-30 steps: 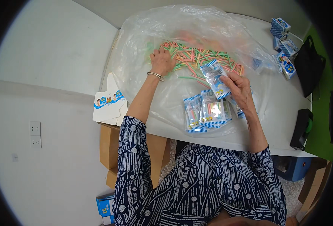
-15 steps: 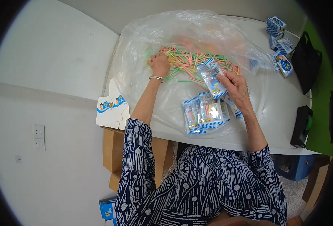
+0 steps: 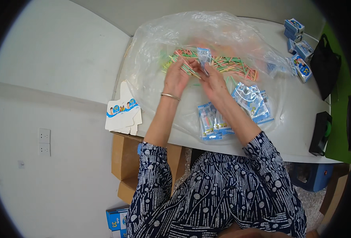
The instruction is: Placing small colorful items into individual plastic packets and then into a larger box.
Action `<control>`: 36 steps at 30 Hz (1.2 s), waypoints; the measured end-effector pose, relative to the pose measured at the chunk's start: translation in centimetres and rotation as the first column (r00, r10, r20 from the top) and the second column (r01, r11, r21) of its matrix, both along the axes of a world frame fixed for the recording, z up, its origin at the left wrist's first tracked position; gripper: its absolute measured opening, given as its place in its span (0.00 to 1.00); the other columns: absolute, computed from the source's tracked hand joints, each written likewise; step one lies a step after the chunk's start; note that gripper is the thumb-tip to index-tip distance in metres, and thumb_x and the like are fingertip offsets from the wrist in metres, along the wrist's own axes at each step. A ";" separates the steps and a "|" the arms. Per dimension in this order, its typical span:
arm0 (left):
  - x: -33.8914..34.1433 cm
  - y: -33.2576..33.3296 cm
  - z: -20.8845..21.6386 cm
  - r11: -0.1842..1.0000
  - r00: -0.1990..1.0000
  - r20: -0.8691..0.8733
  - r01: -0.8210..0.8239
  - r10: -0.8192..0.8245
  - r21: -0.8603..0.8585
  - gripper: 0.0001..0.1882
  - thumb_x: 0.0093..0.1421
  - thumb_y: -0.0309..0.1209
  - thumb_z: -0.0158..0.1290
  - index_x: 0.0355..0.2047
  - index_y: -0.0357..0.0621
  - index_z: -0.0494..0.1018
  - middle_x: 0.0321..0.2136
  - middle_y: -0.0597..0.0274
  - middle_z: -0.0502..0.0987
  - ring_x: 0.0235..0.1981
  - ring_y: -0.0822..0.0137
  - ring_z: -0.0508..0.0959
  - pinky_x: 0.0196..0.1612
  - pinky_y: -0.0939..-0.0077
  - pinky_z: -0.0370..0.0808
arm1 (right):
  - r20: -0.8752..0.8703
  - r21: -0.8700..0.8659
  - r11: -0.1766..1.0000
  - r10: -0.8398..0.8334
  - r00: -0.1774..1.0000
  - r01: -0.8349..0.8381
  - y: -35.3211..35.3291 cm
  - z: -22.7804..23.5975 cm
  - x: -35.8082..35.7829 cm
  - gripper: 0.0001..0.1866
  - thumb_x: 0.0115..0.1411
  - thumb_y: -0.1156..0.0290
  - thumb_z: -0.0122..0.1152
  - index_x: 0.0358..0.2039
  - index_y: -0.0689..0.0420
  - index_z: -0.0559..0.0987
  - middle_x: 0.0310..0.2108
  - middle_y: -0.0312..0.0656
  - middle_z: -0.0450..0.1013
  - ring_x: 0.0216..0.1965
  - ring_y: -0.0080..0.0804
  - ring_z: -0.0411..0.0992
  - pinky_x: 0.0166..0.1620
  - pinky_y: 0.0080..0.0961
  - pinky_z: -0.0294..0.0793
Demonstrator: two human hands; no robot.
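My left hand [image 3: 176, 79] is closed on a small bunch of thin coloured sticks [image 3: 188, 70], pink, green and yellow, held slantwise. Close beside it, my right hand [image 3: 215, 84] grips a small clear-and-blue plastic packet [image 3: 204, 55] with striped ends; the fingers of both hands nearly meet. Whether the packet is unsealed cannot be made out. Behind the hands, a heap of loose sticks [image 3: 239, 67] lies on a large clear plastic bag [image 3: 151, 35]. Several striped packets [image 3: 251, 99] lie near my right forearm, some partly hidden by it, a few with sticks showing inside.
Flat printed cartons [image 3: 122, 113] lie at the table's left edge. Small boxes [image 3: 294, 27] and a black bag [image 3: 325, 65] are at the far right, with a black tape dispenser [image 3: 320, 133] nearer. Cardboard boxes [image 3: 124, 156] stand below the table, left.
My left hand has come from the stick heap toward the middle with a bunch of sticks. My right hand has moved left and farther from me with the packet, meeting it.
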State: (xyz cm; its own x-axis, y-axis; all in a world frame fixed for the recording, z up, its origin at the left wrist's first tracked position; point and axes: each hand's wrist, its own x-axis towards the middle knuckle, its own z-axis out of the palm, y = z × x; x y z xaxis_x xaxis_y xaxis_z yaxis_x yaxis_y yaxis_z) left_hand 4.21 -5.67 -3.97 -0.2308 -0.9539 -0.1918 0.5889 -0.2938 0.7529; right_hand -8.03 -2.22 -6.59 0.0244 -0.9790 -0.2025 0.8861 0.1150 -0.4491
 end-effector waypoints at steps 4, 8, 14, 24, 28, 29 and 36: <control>-2.5 1.6 -1.6 0.979 0.982 -0.114 -0.162 0.148 -0.125 0.11 0.64 0.34 0.49 0.36 0.36 0.68 0.33 0.53 0.75 0.34 0.62 0.77 0.38 0.70 0.76 | 0.131 0.117 0.989 -0.105 0.986 0.090 -0.7 0.0 1.6 0.09 0.66 0.71 0.46 0.35 0.61 0.74 0.31 0.40 0.72 0.33 0.29 0.70 0.41 0.25 0.72; -3.8 2.3 -2.1 0.940 0.960 -0.028 -0.280 0.280 -0.197 0.11 0.62 0.34 0.53 0.33 0.36 0.71 0.30 0.58 0.75 0.31 0.67 0.76 0.36 0.74 0.75 | 0.143 0.134 0.984 -0.139 0.980 0.120 -1.2 -0.7 1.8 0.09 0.66 0.71 0.45 0.36 0.62 0.73 0.32 0.41 0.72 0.35 0.29 0.71 0.43 0.27 0.72; -3.6 1.7 -2.5 0.951 0.971 -0.030 -0.238 0.237 -0.196 0.12 0.63 0.35 0.52 0.34 0.35 0.72 0.30 0.59 0.75 0.30 0.70 0.75 0.36 0.76 0.74 | 0.108 0.125 0.986 -0.121 0.987 0.107 -1.2 -0.3 1.4 0.09 0.65 0.71 0.48 0.37 0.62 0.74 0.34 0.41 0.73 0.39 0.28 0.70 0.45 0.24 0.70; 1.1 -1.9 -0.5 0.922 0.931 0.195 -0.242 0.307 -0.301 0.16 0.67 0.35 0.44 0.40 0.31 0.69 0.41 0.49 0.73 0.44 0.61 0.74 0.49 0.66 0.72 | -0.549 -0.145 0.986 -0.009 0.836 -0.084 0.2 2.3 -4.8 0.10 0.58 0.65 0.61 0.31 0.58 0.79 0.25 0.30 0.74 0.25 0.15 0.69 0.31 0.17 0.69; 0.9 -1.6 1.3 0.938 0.987 0.016 -0.145 0.158 -0.315 0.14 0.67 0.35 0.44 0.37 0.34 0.67 0.41 0.46 0.73 0.45 0.55 0.75 0.50 0.61 0.74 | -0.774 -0.136 0.945 0.086 0.628 -0.297 0.2 1.2 -8.0 0.10 0.57 0.64 0.63 0.31 0.58 0.81 0.24 0.30 0.75 0.24 0.14 0.69 0.28 0.15 0.67; 0.7 -1.1 2.2 0.932 0.994 -0.006 -0.104 0.109 -0.348 0.13 0.67 0.35 0.44 0.35 0.36 0.66 0.41 0.47 0.73 0.44 0.56 0.76 0.48 0.61 0.75 | -0.787 -0.089 0.932 0.150 0.599 -0.350 0.7 1.6 -8.4 0.10 0.57 0.64 0.63 0.30 0.59 0.81 0.25 0.31 0.75 0.24 0.14 0.69 0.28 0.14 0.67; -1.8 1.3 5.4 0.929 0.999 -0.017 -0.041 0.037 -0.369 0.12 0.67 0.37 0.43 0.36 0.39 0.66 0.44 0.41 0.72 0.49 0.48 0.73 0.52 0.56 0.75 | -0.639 -0.022 0.878 0.356 0.682 -0.478 2.6 2.8 -9.3 0.10 0.56 0.65 0.63 0.29 0.60 0.81 0.24 0.31 0.75 0.25 0.13 0.69 0.29 0.14 0.66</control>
State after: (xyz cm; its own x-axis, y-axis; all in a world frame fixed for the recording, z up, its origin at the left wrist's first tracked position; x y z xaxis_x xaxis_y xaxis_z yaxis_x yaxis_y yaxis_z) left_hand 2.37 -4.35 1.47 -0.1922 -0.9652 0.1773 0.6020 0.0267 0.7980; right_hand -17.35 0.42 -3.78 0.3729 -0.9156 -0.1500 0.3009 0.2723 -0.9140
